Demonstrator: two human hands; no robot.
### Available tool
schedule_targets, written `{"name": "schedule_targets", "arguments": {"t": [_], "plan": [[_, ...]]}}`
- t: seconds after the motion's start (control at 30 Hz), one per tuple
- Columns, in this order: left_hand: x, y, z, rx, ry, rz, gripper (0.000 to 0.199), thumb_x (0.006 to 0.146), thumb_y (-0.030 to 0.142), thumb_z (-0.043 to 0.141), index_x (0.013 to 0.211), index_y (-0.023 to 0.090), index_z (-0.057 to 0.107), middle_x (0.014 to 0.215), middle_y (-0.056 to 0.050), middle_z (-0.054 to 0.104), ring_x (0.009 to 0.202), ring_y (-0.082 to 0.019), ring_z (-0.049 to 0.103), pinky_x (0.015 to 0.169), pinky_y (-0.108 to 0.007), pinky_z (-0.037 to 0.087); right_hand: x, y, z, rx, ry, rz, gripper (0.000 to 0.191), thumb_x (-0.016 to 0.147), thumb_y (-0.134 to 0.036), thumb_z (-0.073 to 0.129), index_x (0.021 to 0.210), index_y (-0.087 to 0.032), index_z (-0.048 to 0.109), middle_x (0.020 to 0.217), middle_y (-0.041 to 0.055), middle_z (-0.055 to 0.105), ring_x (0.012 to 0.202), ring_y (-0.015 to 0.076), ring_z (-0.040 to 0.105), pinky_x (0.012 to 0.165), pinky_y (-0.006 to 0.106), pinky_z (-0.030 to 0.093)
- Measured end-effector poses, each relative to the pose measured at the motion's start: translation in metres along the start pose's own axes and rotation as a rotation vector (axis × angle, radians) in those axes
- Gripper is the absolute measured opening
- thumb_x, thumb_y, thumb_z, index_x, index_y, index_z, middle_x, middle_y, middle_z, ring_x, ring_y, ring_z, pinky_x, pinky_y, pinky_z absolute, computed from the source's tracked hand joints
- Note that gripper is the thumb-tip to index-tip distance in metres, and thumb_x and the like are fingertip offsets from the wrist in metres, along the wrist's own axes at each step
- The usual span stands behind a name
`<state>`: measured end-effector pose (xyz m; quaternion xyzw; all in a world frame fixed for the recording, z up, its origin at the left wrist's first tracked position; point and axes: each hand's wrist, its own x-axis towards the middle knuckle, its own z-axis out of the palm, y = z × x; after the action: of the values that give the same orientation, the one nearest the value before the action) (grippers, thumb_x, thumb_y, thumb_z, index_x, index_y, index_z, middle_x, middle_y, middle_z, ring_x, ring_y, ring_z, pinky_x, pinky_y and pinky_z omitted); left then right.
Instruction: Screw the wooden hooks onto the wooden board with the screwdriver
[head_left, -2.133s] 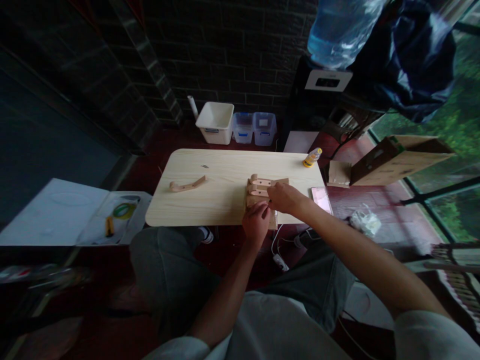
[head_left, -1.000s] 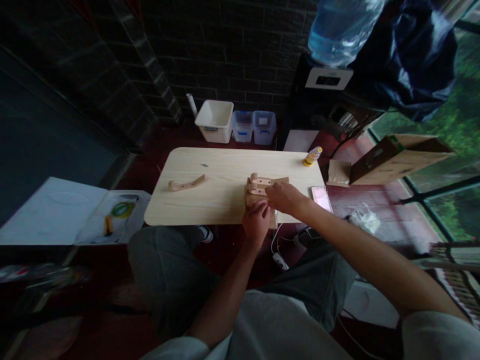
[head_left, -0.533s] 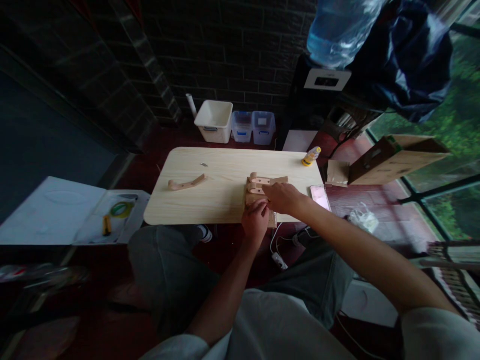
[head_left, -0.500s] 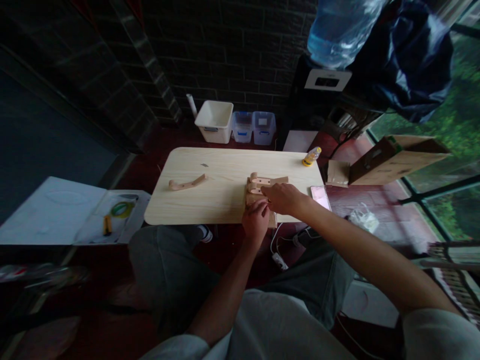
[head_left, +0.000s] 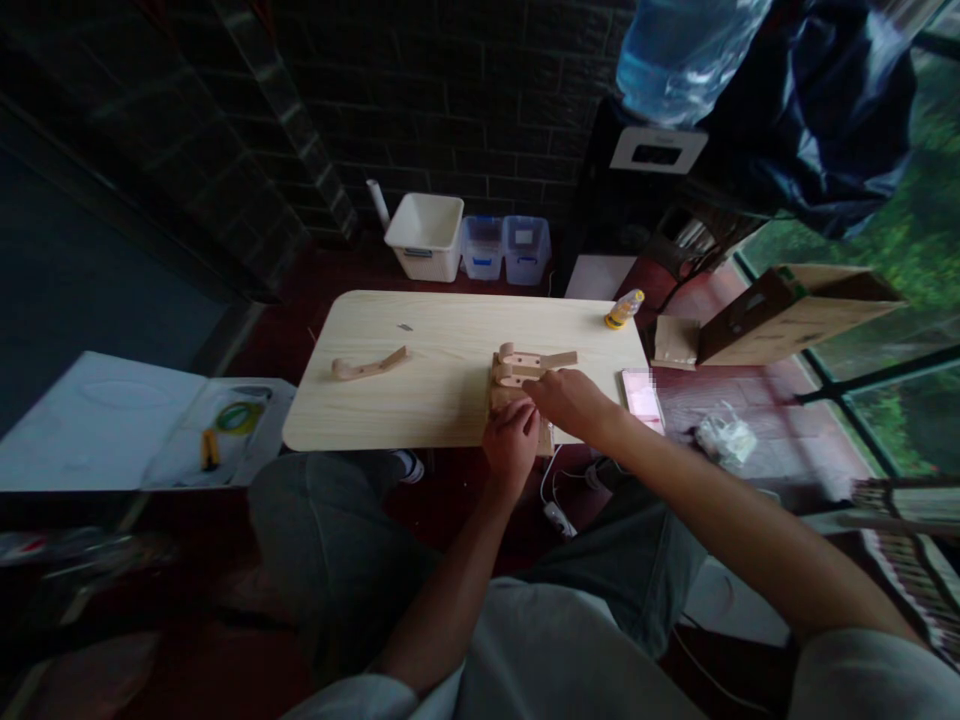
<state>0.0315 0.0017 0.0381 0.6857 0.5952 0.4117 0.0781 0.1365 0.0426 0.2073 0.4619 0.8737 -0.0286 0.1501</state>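
A wooden board (head_left: 496, 400) lies at the front right of the pale table, its near end over the edge. Across it sit curved wooden hooks, the far one (head_left: 529, 359) with dark screw holes and a flat arm pointing right. Just in front is a second hook (head_left: 510, 376), partly covered by my right hand (head_left: 568, 396). My left hand (head_left: 513, 438) is closed at the board's near part, its fingertips close to those of my right. Both hands have curled fingers; what they pinch is hidden. A separate curved wooden hook (head_left: 370, 366) rests at the table's left.
On the table (head_left: 420, 415) are a small metal piece (head_left: 405, 327) and a yellow-capped bottle (head_left: 624, 309). A pink-screened phone (head_left: 642, 398) lies at the right edge. Plastic bins (head_left: 426, 266) stand beyond the table. An open white case (head_left: 259, 430) is at left, a cardboard box (head_left: 757, 320) at right.
The view has tilted and shifted slightly. My hands stay at the board in nearly the same pose, and the hooks have not visibly moved.
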Motion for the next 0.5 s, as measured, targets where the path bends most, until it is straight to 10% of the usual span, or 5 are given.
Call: {"name": "schedule_targets", "arguments": {"t": [0.5], "plan": [[-0.001,0.0,0.0,0.006,-0.062,-0.033,0.019,0.093,0.02,0.066,0.107,0.026,0.077,0.116,-0.004,0.078,0.106,-0.022,0.073,0.095,-0.035,0.056,0.0,-0.01,-0.008,0.031,-0.082,0.236,0.033,0.101,-0.022,0.051,0.124,-0.002,0.066,0.116,0.0315,0.07,0.107,0.0318,0.074,0.087,0.037,0.059]]}}
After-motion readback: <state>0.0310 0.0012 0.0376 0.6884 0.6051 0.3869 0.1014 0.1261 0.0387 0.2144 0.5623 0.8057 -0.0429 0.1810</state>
